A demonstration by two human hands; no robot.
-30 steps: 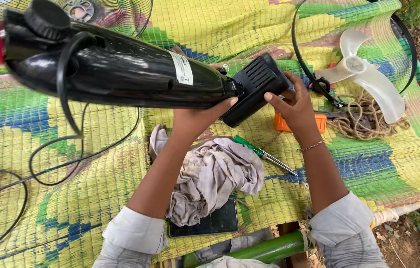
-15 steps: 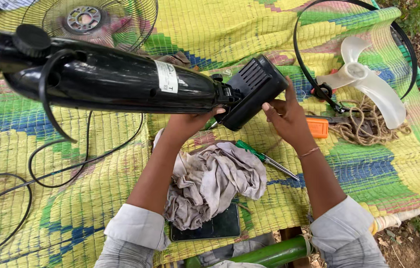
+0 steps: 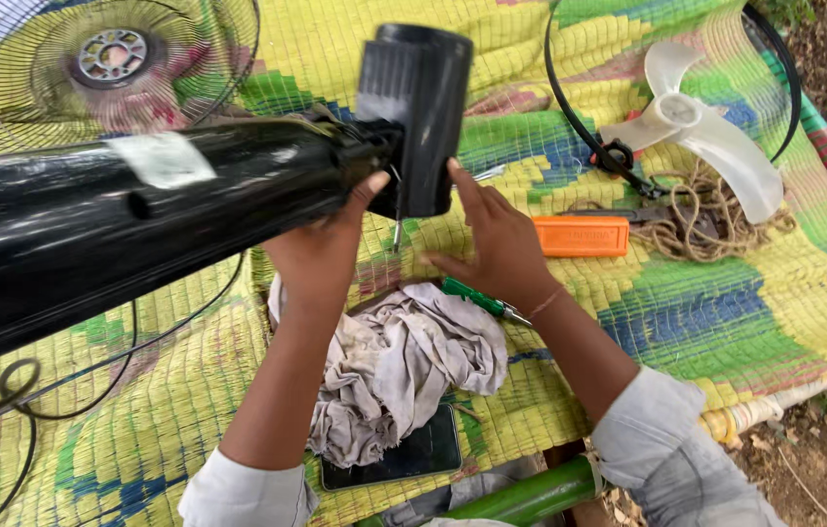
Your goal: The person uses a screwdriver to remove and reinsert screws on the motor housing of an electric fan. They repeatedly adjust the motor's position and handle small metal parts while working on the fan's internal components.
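A: State the grip

B: Left hand [image 3: 321, 256] is closed around the underside of the black fan housing [image 3: 140, 210], just behind the joint where the housing meets the black end block [image 3: 415, 117]. Right hand [image 3: 496, 239] is not wrapped on anything: fingers extended, fingertips [image 3: 454, 174] pressed to the side face of the end block. The unit is held in the air above the woven mat [image 3: 706, 322], tilted, with the long end running out to the left of the grip

A: Failure modes from this position?

B: Judged only. Most of the housing's length lies well to the left of the single closed hand, so it could pivot downward or roll. The right hand only braces; a slip there would let the end block swing at the joint. A thin metal pin hangs just below the joint and could bend or drop out

A: What lies around the grip?

B: Directly below: crumpled grey rag [image 3: 404, 366] over a dark phone [image 3: 413, 454]. Just beneath the right wrist: green-handled screwdriver [image 3: 477, 300]. Right of the grip: orange box [image 3: 581, 236], then a rope tangle [image 3: 716, 220] and white fan blade [image 3: 702, 137]. Beyond and left: wire fan guard [image 3: 111, 63]. The black cable [image 3: 91, 376] loops under the housing and could snag
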